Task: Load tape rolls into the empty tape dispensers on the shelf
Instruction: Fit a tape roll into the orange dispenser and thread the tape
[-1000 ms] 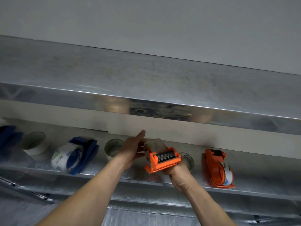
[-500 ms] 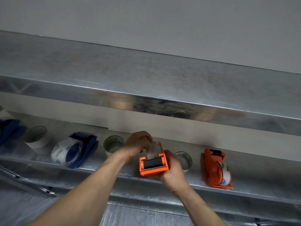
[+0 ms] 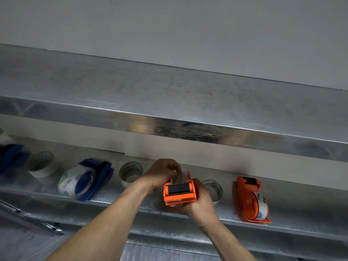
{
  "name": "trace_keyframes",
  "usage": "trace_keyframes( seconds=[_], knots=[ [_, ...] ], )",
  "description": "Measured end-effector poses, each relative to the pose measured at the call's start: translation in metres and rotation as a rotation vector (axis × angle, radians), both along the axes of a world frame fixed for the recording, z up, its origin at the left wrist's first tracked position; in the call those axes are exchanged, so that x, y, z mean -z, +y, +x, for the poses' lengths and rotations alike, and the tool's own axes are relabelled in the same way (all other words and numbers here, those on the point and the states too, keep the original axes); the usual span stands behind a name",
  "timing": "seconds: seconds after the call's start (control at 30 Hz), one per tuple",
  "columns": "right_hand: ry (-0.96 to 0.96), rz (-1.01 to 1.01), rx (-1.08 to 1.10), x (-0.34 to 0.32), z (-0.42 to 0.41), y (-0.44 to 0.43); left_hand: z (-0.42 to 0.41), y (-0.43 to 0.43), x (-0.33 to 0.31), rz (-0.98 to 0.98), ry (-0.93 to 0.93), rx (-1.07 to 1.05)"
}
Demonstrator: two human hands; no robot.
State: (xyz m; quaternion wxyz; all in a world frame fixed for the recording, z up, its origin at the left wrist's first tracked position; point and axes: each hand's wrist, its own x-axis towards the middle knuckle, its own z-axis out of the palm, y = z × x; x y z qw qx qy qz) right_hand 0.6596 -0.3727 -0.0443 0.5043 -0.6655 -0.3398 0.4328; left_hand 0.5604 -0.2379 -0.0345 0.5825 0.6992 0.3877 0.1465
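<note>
My right hand (image 3: 201,206) grips an orange tape dispenser (image 3: 179,192) from below, its black roller and toothed blade facing me, just above the front of the metal shelf (image 3: 301,226). My left hand (image 3: 160,176) is closed behind the dispenser, fingers pinched on a pale strip of tape (image 3: 178,177) at its top. The roll inside is mostly hidden by both hands. A loose clear roll (image 3: 213,189) sits right of my right hand. Another clear roll (image 3: 130,173) lies left of my left hand.
A second orange dispenser (image 3: 251,201) holding a white roll lies at the right. A blue dispenser (image 3: 86,180) with a roll lies at the left, beside a white roll (image 3: 43,164) and a blurred blue object (image 3: 11,157). An upper metal shelf (image 3: 169,113) overhangs.
The dispenser has turned so its roller faces me and has dropped slightly. My left hand went from open beside it to closed on the tape behind its top.
</note>
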Motion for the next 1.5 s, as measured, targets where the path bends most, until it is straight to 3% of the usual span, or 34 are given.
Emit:
trace_keyframes(
  seconds=[0.4,0.63,0.9,1.03,1.4,1.5],
  knots=[
    [0.059,-0.036,-0.054,-0.008,0.0,0.009,-0.01,0.022,0.006,-0.039,-0.003,0.082],
    [0.019,-0.047,-0.042,-0.002,0.0,0.016,-0.012,0.032,0.011,-0.289,-0.056,-0.003],
    [0.003,-0.028,-0.016,0.005,0.003,0.023,-0.001,0.04,0.005,0.073,0.096,0.06],
    [-0.025,-0.022,-0.016,0.009,0.008,0.026,0.0,0.041,0.003,0.019,0.114,0.087],
    [0.029,-0.017,0.004,0.017,0.013,0.029,-0.001,0.046,-0.002,0.104,0.106,0.177],
    [0.038,-0.018,-0.007,0.019,0.013,0.029,-0.002,0.047,0.0,0.063,0.087,0.124]
  ],
)
